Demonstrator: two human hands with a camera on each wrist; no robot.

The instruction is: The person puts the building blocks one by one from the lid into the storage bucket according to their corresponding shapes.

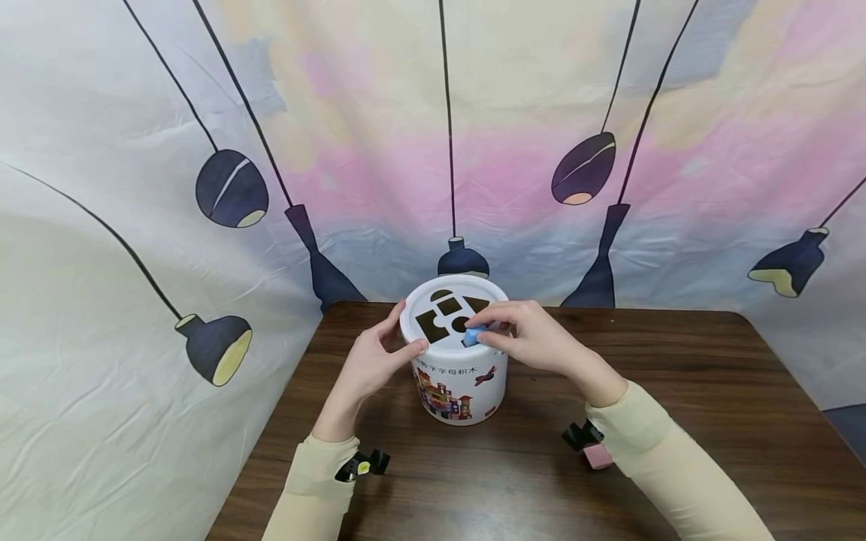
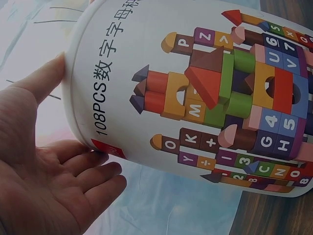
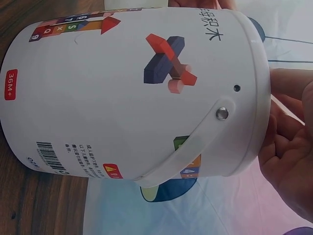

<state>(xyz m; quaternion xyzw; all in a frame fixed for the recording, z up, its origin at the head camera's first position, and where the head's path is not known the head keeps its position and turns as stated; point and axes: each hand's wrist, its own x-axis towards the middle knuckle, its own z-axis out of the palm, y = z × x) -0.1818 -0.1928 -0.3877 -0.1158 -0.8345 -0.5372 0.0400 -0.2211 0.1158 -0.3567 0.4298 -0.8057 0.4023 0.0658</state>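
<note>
A white bucket (image 1: 460, 391) of letter-and-number building blocks stands upright, its white lid (image 1: 407, 321) cut with several shaped holes. My left hand (image 1: 370, 359) spreads against the lid's left edge, thumb at the near rim. In the left wrist view the left hand (image 2: 58, 161) has its thumb at the rim and its other fingers loosely extended. Between thumb and fingers, my right hand (image 1: 541, 338) pinches a small blue block (image 1: 473, 336) at a hole near the lid's front right. The right wrist view shows the right hand (image 3: 291, 127) beside the rim, with the blue block hidden.
A pink block (image 1: 598, 456) lies on the dark wooden table (image 1: 487, 481), beside my right wrist. The bucket's white handle (image 3: 188, 152) hangs down its side. Behind the table hangs a cloth (image 1: 379, 150) printed with lamps.
</note>
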